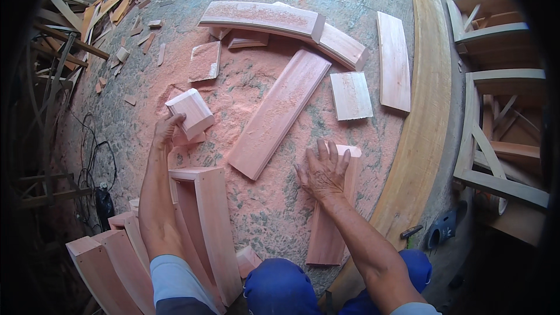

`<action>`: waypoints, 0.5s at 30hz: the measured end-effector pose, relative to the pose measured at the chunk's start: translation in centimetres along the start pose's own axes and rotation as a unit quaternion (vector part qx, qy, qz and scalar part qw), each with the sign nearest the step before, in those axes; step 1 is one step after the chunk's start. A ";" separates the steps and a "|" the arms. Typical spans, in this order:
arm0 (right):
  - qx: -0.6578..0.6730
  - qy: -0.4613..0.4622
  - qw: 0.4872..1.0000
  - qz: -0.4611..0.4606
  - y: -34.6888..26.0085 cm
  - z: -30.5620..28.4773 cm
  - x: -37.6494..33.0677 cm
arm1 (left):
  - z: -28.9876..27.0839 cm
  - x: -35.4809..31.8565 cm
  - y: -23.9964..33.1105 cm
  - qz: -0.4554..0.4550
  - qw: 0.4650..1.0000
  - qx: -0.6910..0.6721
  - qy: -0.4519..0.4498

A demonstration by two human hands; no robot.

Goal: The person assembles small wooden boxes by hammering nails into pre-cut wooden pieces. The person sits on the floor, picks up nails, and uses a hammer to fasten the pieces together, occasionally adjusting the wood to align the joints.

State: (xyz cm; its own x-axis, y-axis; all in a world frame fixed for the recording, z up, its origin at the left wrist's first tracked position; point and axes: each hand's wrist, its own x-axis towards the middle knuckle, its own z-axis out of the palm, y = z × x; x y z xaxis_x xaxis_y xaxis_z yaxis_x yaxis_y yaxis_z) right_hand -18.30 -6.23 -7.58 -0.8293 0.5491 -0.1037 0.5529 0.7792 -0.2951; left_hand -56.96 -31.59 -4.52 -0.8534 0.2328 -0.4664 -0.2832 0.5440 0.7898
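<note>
My left hand (pixel 168 129) grips a short pinkish wooden block (pixel 193 112) with bevelled edges by its near left side, thumb on top. Another small wood piece shows partly beneath it. My right hand (pixel 322 174) rests with fingers spread over the far end of a long wooden board (pixel 328 236) lying near my knees. Between the hands, a wide moulded plank (pixel 280 114) lies slanted on the sawdust-covered floor. Beyond my right hand are a short pale block (pixel 352 96) and a narrow pale board (pixel 395 61).
Wooden box frames (pixel 213 221) stand beside my left forearm. Two planks (pixel 262 16) lie crossed at the back, near a square block (pixel 205 62). A long beam (pixel 429 111) runs along the right, with a hammer (pixel 411 231) and sandal (pixel 441 230). Scrap wood (pixel 119 9) is piled far left.
</note>
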 end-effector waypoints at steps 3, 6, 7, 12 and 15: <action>0.000 -0.005 1.000 -0.006 -0.3 -0.1 0.2 | 0.5 -0.6 2.4 0.092 0.982 0.160 -0.044; -0.009 -0.014 1.000 0.012 0.5 -0.3 -0.1 | 7.3 -3.4 6.5 0.223 0.845 0.484 0.033; -0.003 -0.018 1.000 0.015 0.4 -0.6 -0.1 | 8.4 -4.3 7.2 0.281 0.841 0.462 0.029; 0.027 0.012 1.000 -0.011 -0.4 -0.1 0.2 | 6.9 -1.8 5.5 0.201 0.838 0.506 0.039; 0.031 0.016 0.999 -0.003 0.4 -0.3 -0.3 | 8.2 -2.1 4.9 0.138 0.886 0.440 0.054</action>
State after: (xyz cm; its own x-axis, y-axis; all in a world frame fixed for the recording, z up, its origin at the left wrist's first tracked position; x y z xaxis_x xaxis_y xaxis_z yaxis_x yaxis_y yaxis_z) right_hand -17.81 -5.96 -7.37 -0.8292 0.5543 -0.0717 0.5406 0.7628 -0.3547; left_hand -53.00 -22.78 -2.93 -0.8869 0.4032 -0.2254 0.3536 0.9065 0.2307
